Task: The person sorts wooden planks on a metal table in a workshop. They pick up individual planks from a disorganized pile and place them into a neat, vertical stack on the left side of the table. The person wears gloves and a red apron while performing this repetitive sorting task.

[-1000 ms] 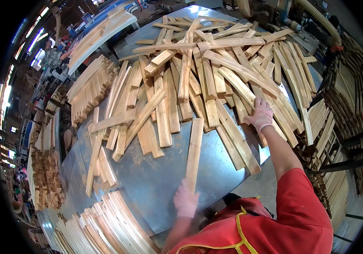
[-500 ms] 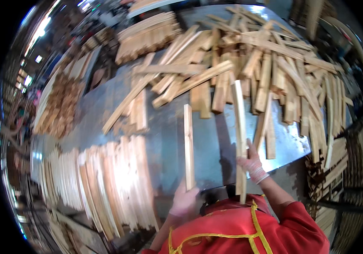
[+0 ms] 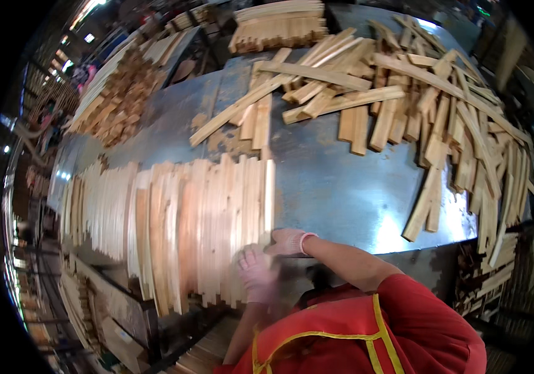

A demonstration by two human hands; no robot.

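A row of pale wooden strips (image 3: 208, 218) lies side by side along the near left of the metal table (image 3: 335, 187). My left hand (image 3: 256, 271), in a whitish glove and slightly blurred, rests on the near ends of the strips at the row's right side, fingers outstretched. Close beside it, my gloved right hand (image 3: 287, 242) has its closed fingers at the outermost wooden strip (image 3: 269, 196). That strip stands against the row's right edge. The right fingertips are partly hidden against the wood.
A loose, crisscrossed heap of wooden strips (image 3: 441, 118) covers the far right of the table. Neat stacks stand at the back (image 3: 278, 28) and the far left (image 3: 123, 93). More wood is piled below the table's right edge (image 3: 485, 268).
Both hands have moved left to the row, bringing the wooden strips they held upright. The strips now lie at its right end, and the left hand has let go. The view has shifted too.
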